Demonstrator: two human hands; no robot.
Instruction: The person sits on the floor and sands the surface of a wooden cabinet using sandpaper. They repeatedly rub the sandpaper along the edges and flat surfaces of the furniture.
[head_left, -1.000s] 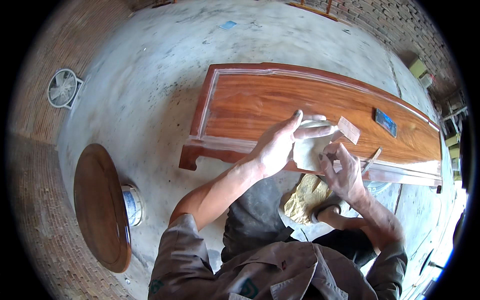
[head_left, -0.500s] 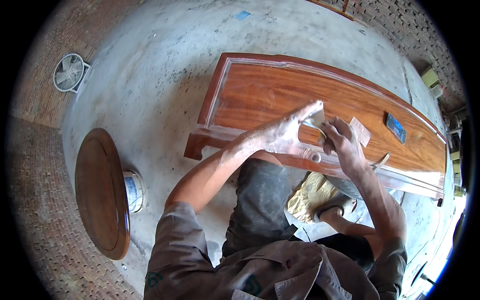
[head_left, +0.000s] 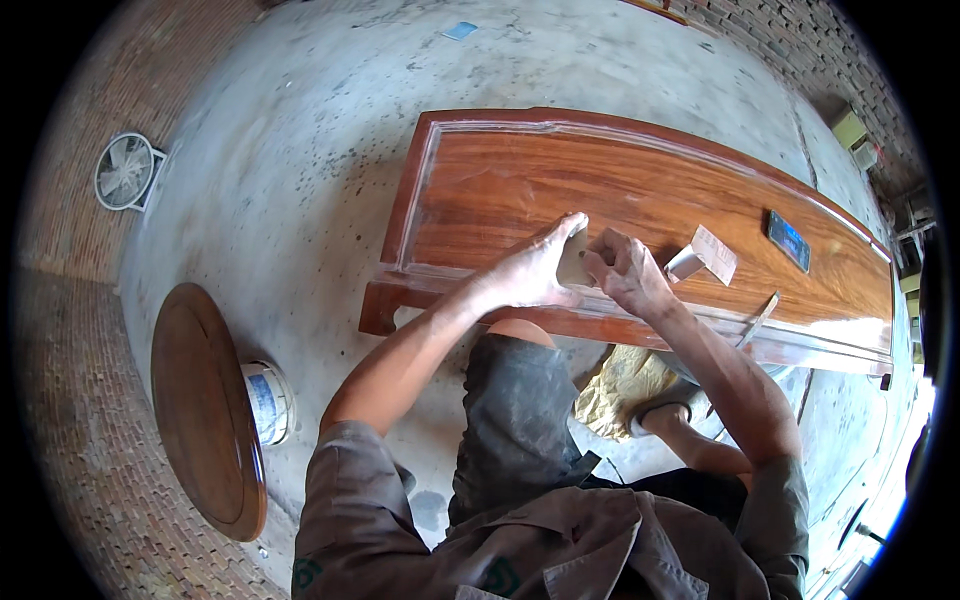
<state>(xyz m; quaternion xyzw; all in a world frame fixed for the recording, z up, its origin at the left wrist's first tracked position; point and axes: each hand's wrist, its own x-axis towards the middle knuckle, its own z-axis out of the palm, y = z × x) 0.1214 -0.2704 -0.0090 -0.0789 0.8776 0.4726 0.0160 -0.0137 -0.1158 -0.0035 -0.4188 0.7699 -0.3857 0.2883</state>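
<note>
Over the near part of a reddish-brown wooden panel (head_left: 490, 190), both my hands are on a small tan-grey piece that looks like folded sandpaper (head_left: 573, 262). My left hand (head_left: 545, 268), pale with dust, is closed round its left side, with the thumb below and the fingers above. From the right, my right hand (head_left: 630, 272) pinches its edge with curled fingers, which hide part of it. Just right of that hand, a creased pinkish-tan sheet (head_left: 712, 253) stands partly folded on the panel. White dust lies along the panel's grooved border.
A phone (head_left: 788, 240) lies on the panel's right part. A thin flat strip (head_left: 758, 320) juts over its near edge. To the left, an oval wooden board (head_left: 205, 410) leans by a white bucket (head_left: 270, 400). A fan (head_left: 130, 172) stands by the brick wall.
Both hands have moved left and come closer together on the sandpaper. My left fingers have drawn in from a wide spread. The creased sheet now shows a raised fold.
</note>
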